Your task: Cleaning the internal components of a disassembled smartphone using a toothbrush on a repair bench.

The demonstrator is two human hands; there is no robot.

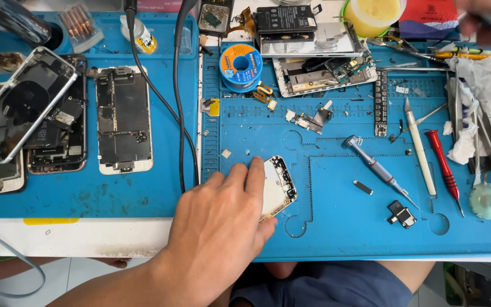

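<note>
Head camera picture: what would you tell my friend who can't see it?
A person's left hand rests on an opened phone shell on a blue repair mat. To the right lie screwdrivers, one blue and one red; more opened phones lie to the left. The right hand is a blur at the top right corner.

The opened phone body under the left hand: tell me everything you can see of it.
The opened phone body lies flat and tilted on the blue work mat, near its front edge. It looks like a pale metal shell with rounded corners; small dark and metallic parts line its right edge. The left hand rests palm down over its left part, fingers on its top end, hiding most of it. Nothing else touches it. The right hand is away at the far right, blurred.
</note>
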